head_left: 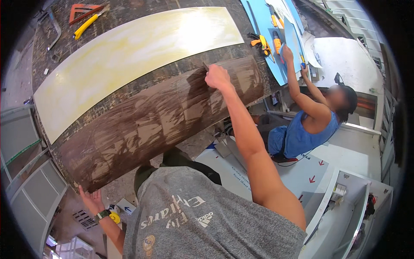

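Note:
A long brown sheet [164,116] lies along the near edge of the worktable, its surface streaked with darker and lighter smears. My right hand [217,77] is closed over the far right part of it, gripping a small flat spreader [205,66] whose dark edge shows past the fingers. At the sheet's near left corner, my left hand [92,200] has its fingers stretched out, with the thumb by the edge. Just beyond the brown sheet rests a pale sheet with yellowish smears [129,64], shiny at its right end.
An orange set square [82,15], a yellow-handled knife [86,26] and a hacksaw [56,32] lie at the far left. On the right, a co-worker in a blue top [308,134] handles a blue sheet [290,36] beside an orange clamp [263,44]. Printed panels [224,168] cover the floor.

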The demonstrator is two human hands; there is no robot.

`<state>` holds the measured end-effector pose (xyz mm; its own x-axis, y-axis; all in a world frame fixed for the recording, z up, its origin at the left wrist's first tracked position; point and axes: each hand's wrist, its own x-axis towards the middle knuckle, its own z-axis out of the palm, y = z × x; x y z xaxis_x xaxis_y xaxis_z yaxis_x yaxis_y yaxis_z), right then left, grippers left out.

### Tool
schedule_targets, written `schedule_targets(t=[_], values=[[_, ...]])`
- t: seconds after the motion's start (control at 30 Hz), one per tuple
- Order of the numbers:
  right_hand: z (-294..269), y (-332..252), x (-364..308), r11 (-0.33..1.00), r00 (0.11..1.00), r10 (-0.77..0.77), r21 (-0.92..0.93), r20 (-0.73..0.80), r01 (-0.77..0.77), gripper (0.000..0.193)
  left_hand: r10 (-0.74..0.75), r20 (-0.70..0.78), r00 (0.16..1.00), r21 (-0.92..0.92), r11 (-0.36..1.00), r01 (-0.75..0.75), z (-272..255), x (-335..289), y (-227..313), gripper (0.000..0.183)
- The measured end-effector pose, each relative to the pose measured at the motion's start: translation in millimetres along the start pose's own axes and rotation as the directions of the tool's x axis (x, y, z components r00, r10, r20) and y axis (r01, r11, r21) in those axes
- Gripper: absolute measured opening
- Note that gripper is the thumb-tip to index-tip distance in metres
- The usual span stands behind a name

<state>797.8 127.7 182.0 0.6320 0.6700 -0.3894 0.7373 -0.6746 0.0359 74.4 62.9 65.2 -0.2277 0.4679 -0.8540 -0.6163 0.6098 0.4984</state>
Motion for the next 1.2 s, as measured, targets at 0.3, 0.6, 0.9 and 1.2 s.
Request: schedule_targets(t=[0.3, 0.6, 0.9, 1.2], values=[[29, -187, -97, 0.98, 0.977, -0.195, 0.064, 0.088, 0.19, 0.027, 0.101, 0.128, 0.987, 0.046, 0.993, -0.108, -19, 8, -18, 0.046], [74, -349, -191, 0.689, 0.772, -0.632, 0.41, -0.065, 0.598, 0.028, 0.105, 0.21, 0.972, -0.019, 0.994, -0.103, -15, 1, -12, 0.051], [48, -150, -184, 0.772, 0.932, -0.255, 0.526, -0.258, 0.357, 0.034, 0.215, 0.184, 0.959, -0.269, 0.95, -0.161, -2, -23, -19, 0.048], [71, -16, -177, 0.768, 0.906, -0.248, 0.501, -0.343, 0.4, 0.032, 0.224, 0.106, 0.969, -0.499, 0.855, -0.143, 7, -44, -26, 0.046]])
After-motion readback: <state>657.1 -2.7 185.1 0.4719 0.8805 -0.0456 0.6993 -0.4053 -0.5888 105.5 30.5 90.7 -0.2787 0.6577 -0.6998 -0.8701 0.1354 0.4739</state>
